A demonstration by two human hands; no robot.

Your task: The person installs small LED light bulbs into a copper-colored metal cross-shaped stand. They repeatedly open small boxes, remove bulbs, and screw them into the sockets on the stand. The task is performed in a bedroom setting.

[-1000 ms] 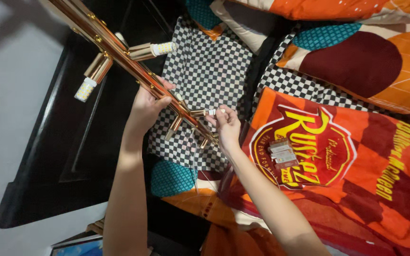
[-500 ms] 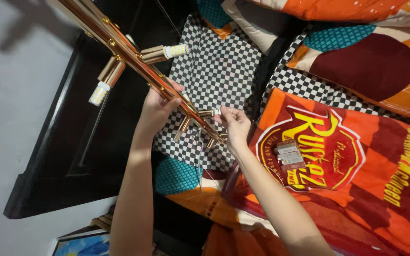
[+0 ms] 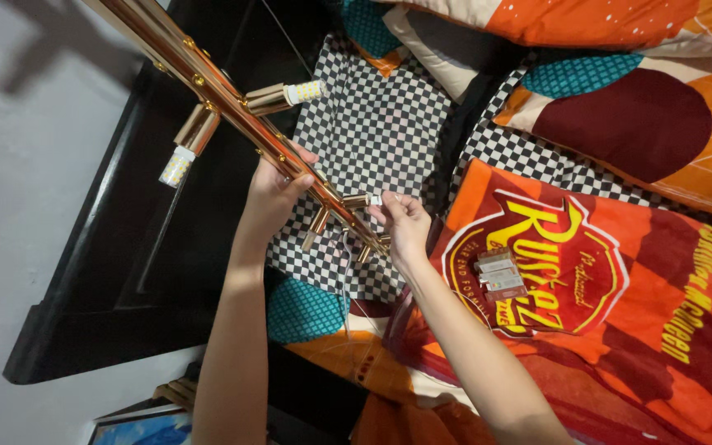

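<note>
The left hand [image 3: 274, 191] is wrapped around a copper light bar [image 3: 232, 111] that runs diagonally from far left toward the middle, above the checkered bedding [image 3: 372, 124]. The right hand [image 3: 404, 222] pinches a small bulb [image 3: 375, 200] at a socket [image 3: 356, 201] on the bar's near end. Small boxes [image 3: 500, 276] lie on the orange blanket [image 3: 620, 330] to the right.
</note>
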